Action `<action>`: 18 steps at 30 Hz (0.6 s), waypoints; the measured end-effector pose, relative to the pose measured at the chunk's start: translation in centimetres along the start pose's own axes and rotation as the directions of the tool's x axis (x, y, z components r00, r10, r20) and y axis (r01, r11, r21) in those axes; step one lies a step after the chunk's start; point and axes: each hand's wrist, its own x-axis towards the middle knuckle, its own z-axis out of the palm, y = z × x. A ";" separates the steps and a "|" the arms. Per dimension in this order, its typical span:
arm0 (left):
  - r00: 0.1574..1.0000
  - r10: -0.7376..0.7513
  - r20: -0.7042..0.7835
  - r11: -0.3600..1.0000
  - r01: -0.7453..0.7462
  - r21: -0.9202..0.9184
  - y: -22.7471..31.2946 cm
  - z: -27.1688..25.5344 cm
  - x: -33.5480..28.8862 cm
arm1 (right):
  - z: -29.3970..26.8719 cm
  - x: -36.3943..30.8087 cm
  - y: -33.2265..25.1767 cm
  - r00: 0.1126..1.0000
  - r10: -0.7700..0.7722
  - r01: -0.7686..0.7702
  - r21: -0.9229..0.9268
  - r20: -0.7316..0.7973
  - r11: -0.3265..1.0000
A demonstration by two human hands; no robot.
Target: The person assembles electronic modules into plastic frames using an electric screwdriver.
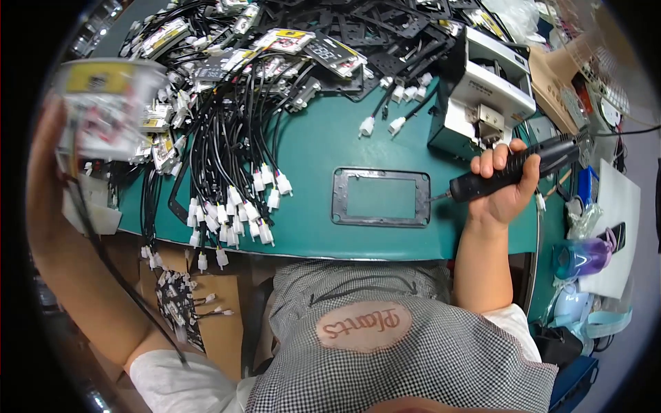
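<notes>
Left hand [47, 148] grips blurred module [107, 110] at left, cable [110, 263] trailing. Right hand [506, 201] wrapped round driver [476, 185], bit [441, 197] at right edge of frame [380, 221]; contact unclear.

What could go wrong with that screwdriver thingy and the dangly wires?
The screwdriver in the right hand points toward the black frame; it might slip and scratch it. The panel in the left hand could drop; the cable dangling below might snag. White plugs hanging past the table's edge could get pulled.

Bright scene; raised labelled unit [107, 113] motion-blurred; edges bowed, corners black.
</notes>
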 end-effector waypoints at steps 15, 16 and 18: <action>0.770 0.133 0.624 0.907 -0.349 0.237 -4.9 23.9 -13.3 | -0.5 0.7 -0.5 1.000 -0.009 0.011 0.061 -0.028 0.998; 0.767 0.131 0.628 0.908 -0.347 0.234 -5.1 23.9 -13.3 | -0.6 0.7 -0.5 0.999 -0.008 0.010 0.057 -0.034 0.998; 0.752 0.411 0.516 0.748 -0.602 0.281 -5.4 24.1 -13.4 | -0.7 0.6 -0.7 1.000 -0.018 0.019 0.054 -0.014 0.998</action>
